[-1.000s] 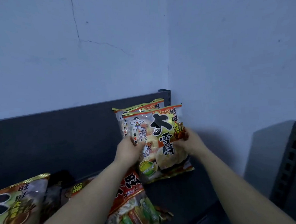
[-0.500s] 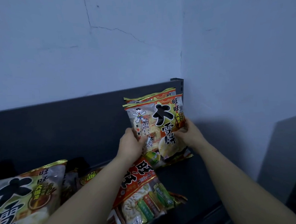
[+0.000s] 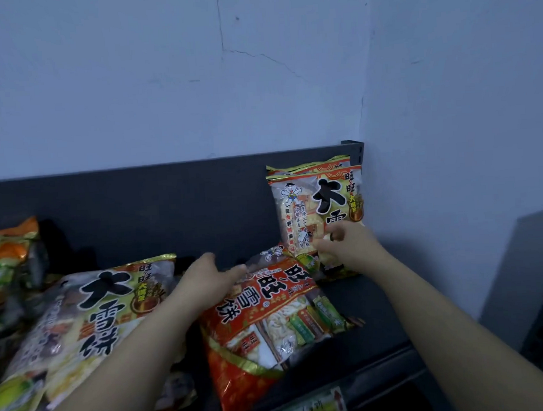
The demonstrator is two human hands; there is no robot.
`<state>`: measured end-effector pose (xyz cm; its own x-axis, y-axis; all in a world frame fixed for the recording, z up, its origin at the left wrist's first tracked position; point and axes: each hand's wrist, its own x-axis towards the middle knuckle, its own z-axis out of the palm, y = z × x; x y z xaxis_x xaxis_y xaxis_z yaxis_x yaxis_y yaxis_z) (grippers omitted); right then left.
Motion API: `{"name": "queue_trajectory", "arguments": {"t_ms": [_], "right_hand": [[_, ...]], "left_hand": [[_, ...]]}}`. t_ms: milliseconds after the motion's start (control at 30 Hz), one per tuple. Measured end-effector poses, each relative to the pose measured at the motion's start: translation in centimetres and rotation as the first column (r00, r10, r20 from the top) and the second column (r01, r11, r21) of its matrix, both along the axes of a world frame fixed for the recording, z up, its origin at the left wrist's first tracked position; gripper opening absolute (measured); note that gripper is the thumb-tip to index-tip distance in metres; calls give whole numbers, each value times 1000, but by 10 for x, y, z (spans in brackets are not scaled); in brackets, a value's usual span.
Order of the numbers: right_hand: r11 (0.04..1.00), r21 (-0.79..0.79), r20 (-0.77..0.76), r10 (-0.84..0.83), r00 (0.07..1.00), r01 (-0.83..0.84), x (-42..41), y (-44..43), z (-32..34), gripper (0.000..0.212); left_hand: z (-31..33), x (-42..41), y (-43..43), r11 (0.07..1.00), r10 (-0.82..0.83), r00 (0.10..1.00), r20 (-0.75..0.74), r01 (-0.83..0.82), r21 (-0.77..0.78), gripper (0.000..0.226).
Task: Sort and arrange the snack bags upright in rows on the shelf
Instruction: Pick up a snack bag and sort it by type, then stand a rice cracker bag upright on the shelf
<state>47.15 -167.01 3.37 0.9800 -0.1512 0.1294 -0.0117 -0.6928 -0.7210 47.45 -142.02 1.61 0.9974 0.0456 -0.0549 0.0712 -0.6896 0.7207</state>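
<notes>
1. Two yellow bags [image 3: 317, 202] stand upright in the far right corner of the shelf [image 3: 365, 298], propped by its back panel.
2. Right hand [image 3: 345, 245] rests at the front bag's lower face, probably steadying it; blurred, grip unclear.
3. Left hand [image 3: 211, 279], fingers straight, touches the flat red bag [image 3: 270, 307] nearby, likely next.

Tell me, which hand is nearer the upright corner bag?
Right. The right hand is at the upright bag, low on its front; the left hand is off to its left.
</notes>
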Motion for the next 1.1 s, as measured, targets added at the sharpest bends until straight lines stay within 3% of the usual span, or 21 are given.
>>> {"name": "queue_trajectory", "arguments": {"t_ms": [133, 233, 300, 433, 567, 667, 767, 833, 900, 1100], "right_hand": [[978, -6, -292, 199, 935, -210, -23, 20, -15, 40], [963, 145, -356, 266, 896, -228, -35, 38, -27, 35], [957, 153, -309, 283, 908, -246, -40, 48, -24, 29], [942, 1, -229, 326, 917, -335, -44, 72, 4, 5], [921, -226, -70, 309, 949, -316, -43, 87, 40, 17], [907, -350, 72, 277, 958, -235, -39, 82, 51, 25], [865, -493, 165, 196, 967, -92, -33, 71, 30, 27], [930, -367, 259, 136, 956, -33, -33, 61, 7, 31], [986, -166, 291, 49, 955, 0, -36, 53, -14, 51], [987, 136, 140, -100, 985, 80, -56, 46, -58, 109]], "left_hand": [[-23, -12, 25, 1000, -7, 986, -165, 2, -31, 78], [-31, -20, 30, 983, -15, 983, -185, -19, -180, 57], [-31, -28, 31, 962, -35, 980, -197, -20, -273, 47], [-35, -34, 39, 921, -42, 978, -205, -41, -386, 60], [-29, -43, 40, 898, -95, 974, -207, -6, -439, 59], [-20, -43, 41, 948, -62, 994, -92, 30, -316, 67], [-21, -34, 46, 976, -54, 999, -2, 52, -211, 90], [-27, -28, 48, 973, -69, 998, 7, 69, -221, 109], [-30, -22, 47, 962, -83, 996, 14, 84, -258, 120], [-30, 0, 38, 930, -140, 990, -31, 121, -347, 138]]}}
